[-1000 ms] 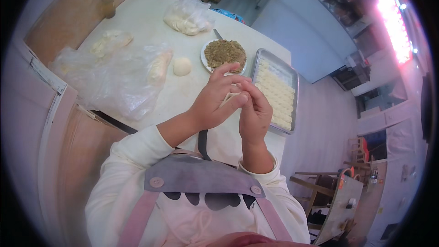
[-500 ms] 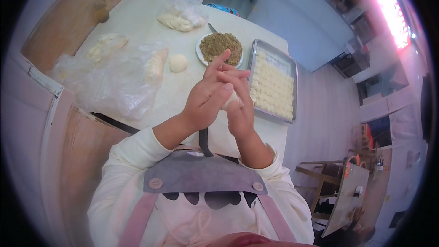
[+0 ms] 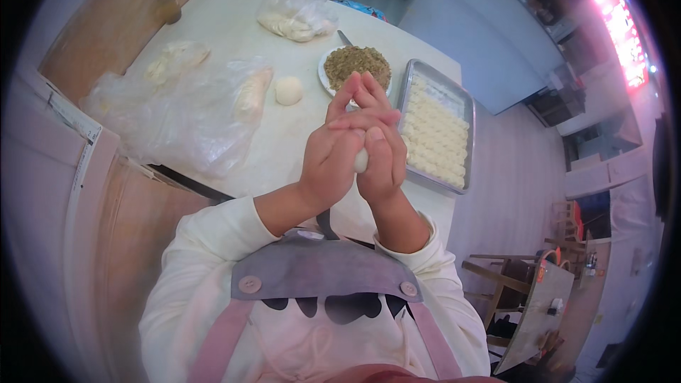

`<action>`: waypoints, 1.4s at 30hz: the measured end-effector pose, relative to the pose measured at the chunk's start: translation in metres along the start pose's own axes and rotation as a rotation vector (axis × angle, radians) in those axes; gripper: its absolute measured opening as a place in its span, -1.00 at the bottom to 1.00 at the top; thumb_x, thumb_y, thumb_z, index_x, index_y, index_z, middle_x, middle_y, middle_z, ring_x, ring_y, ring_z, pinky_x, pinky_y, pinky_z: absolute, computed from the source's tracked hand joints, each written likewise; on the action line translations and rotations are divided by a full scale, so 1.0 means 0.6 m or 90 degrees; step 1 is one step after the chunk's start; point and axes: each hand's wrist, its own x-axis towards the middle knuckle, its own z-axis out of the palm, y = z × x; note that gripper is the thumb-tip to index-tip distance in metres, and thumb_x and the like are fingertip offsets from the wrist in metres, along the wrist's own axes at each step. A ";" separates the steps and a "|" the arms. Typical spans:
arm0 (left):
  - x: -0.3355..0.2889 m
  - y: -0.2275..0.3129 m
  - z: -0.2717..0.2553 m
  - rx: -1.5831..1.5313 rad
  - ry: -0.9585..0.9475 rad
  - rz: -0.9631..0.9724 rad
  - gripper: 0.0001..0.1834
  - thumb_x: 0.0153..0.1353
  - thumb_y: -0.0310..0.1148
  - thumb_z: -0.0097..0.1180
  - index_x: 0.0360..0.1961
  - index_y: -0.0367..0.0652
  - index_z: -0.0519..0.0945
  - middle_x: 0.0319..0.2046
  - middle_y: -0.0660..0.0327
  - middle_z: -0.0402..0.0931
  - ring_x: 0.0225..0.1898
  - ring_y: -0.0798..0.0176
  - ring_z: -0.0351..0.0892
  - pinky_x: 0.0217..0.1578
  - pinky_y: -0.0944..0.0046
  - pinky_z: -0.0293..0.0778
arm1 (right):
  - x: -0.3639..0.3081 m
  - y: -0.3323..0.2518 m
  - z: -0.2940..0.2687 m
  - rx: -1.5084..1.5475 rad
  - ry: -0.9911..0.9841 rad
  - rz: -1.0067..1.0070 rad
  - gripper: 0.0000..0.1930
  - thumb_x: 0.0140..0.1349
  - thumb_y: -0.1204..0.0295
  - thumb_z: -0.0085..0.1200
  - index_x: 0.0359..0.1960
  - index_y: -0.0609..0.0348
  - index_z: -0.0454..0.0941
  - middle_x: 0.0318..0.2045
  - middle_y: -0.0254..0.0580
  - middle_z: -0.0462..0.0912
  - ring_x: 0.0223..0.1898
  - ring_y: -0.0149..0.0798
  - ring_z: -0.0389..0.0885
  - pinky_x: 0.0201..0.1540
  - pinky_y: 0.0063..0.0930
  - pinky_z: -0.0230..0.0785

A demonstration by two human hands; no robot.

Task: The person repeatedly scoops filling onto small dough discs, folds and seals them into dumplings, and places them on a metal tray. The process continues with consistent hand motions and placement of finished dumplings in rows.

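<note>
Between my palms a piece of white dough (image 3: 361, 161) is pressed, showing only as a pale sliver below the thumbs. My left hand (image 3: 330, 152) cups it from the left and my right hand (image 3: 384, 159) from the right, with the fingers overlapping at the top. Just beyond the fingertips, a white plate of greenish-brown filling (image 3: 356, 65) has a utensil handle sticking out at its back. A round ball of dough (image 3: 289, 90) lies on the table left of that plate.
A metal tray (image 3: 464, 188) with rows of small pale dough pieces stands right of my hands. On the left lies a large clear plastic bag (image 3: 177, 128) with dough. Another bag of dough (image 3: 296, 14) sits at the back of the white table (image 3: 227, 10).
My hands have closed more tightly around the dough, and the fingers that were spread now lie closer together. The whole view has shifted slightly.
</note>
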 end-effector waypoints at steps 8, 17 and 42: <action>0.000 -0.057 -0.016 -0.098 -0.055 -0.057 -0.36 0.36 0.13 -0.38 -0.03 -0.20 0.53 0.13 0.02 0.40 0.36 -0.03 -0.03 0.32 0.03 -0.11 | -0.039 0.029 -0.011 0.186 -0.151 0.215 -0.48 0.42 0.03 -0.25 0.11 0.26 0.34 0.08 -0.01 0.45 0.16 -0.07 0.39 0.19 -0.24 0.20; 0.001 -0.077 -0.062 0.777 -0.181 0.157 -0.55 0.30 0.06 -0.14 -0.25 -0.06 0.63 0.08 0.09 0.40 0.33 -0.13 0.02 0.32 -0.31 -0.24 | -0.067 0.073 -0.012 0.748 0.275 0.520 -0.70 0.47 0.25 -0.30 -0.05 0.23 0.37 -0.17 -0.16 0.47 -0.11 -0.23 0.45 -0.07 -0.37 0.31; 0.006 0.000 -0.036 0.066 -0.101 -0.313 -0.56 0.41 -0.18 -0.17 -0.54 -0.22 0.51 -0.75 0.27 0.48 -0.65 0.43 0.44 -0.57 0.32 0.35 | -0.048 0.042 -0.052 -0.263 -0.011 -0.063 -0.68 0.41 0.33 -0.19 -0.47 0.29 0.37 -0.50 0.01 0.37 -0.43 0.09 0.36 -0.38 -0.14 0.21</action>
